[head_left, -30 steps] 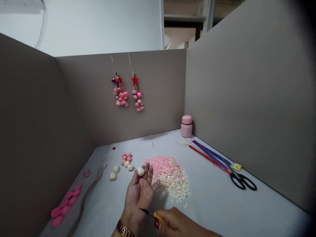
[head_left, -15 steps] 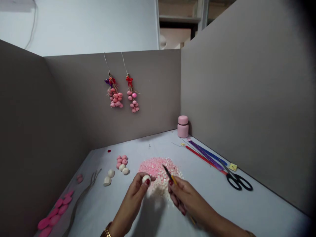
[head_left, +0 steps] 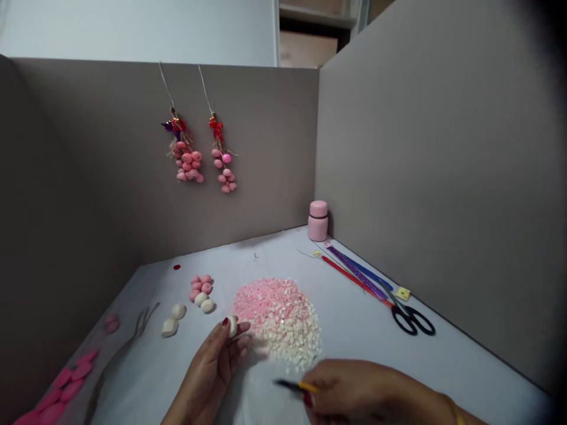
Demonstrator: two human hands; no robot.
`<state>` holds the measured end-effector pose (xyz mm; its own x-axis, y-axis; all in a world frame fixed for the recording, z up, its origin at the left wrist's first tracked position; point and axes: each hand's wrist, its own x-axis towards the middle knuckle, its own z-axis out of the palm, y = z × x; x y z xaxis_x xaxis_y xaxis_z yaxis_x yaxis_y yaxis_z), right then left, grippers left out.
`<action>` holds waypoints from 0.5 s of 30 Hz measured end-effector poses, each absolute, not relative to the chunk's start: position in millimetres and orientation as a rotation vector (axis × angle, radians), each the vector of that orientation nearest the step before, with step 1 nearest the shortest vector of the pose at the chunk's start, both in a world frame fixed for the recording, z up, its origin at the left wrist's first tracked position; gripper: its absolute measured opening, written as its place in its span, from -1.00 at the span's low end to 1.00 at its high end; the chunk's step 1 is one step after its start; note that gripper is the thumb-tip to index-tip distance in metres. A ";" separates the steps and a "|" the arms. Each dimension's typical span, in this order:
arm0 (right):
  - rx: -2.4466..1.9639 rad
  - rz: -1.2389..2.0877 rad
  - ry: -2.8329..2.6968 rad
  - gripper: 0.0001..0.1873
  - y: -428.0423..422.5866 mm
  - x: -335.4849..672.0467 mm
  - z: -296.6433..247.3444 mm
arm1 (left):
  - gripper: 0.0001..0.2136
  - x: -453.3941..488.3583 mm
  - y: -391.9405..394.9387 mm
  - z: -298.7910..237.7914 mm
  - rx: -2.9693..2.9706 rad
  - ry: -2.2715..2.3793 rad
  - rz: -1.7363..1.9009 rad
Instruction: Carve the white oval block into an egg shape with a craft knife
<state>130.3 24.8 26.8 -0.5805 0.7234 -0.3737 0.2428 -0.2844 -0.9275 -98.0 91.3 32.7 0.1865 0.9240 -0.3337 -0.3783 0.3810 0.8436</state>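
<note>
My left hand (head_left: 219, 357) pinches a white rounded piece (head_left: 233, 326) between thumb and fingers, beside the left edge of a heap of pink and white shavings (head_left: 279, 319). What the piece is made of I cannot tell. In my right hand (head_left: 349, 389), at the bottom right of the middle, is a craft knife (head_left: 292, 385) with a dark blade and a yellow handle. Its blade points left, apart from the white piece. The right hand is slightly blurred.
Small pink balls (head_left: 201, 284) and white balls (head_left: 207, 306) lie left of the heap. Pink flat pieces (head_left: 66, 383) and grey-brown twigs (head_left: 119, 348) are at far left. Scissors (head_left: 411, 319), ribbons (head_left: 354, 271) and a pink jar (head_left: 318, 221) stand right. Ball clusters (head_left: 188, 159) hang behind.
My right hand has moved down with the knife, whose blade swung from pointing up to pointing left. My left hand has turned and shifted left with the white piece. The camera view has shifted.
</note>
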 end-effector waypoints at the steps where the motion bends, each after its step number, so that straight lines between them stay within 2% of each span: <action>1: -1.202 1.886 -1.555 -0.67 30.9 127.7 23.5 | -0.90 -98.1 90.7 29.3 0.647 0.964 1.006; 4: -1.203 1.666 -1.380 -0.62 50.5 121.8 22.3 | -0.87 -98.4 88.6 23.8 0.552 0.928 0.991; 8: -1.145 1.731 -1.380 -0.46 52.8 114.9 29.8 | -0.94 -101.5 77.8 22.3 0.495 0.941 0.999; 11: -1.177 1.694 -1.440 -0.49 39.4 106.5 32.1 | -0.72 -101.2 65.4 18.8 0.477 0.880 0.940; 13: -1.218 1.470 -1.566 -0.56 31.2 102.1 32.8 | -0.61 -98.9 58.8 15.4 0.487 0.841 0.886; 15: -1.275 1.119 -1.751 -0.58 25.4 99.7 33.1 | -0.58 -96.6 54.4 12.0 0.516 0.829 0.844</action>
<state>99.7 25.4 33.1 -0.2801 0.9590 0.0419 0.3649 0.1468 -0.9194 -96.6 54.4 12.0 0.3921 0.8142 -0.4282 -0.4425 0.5751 0.6881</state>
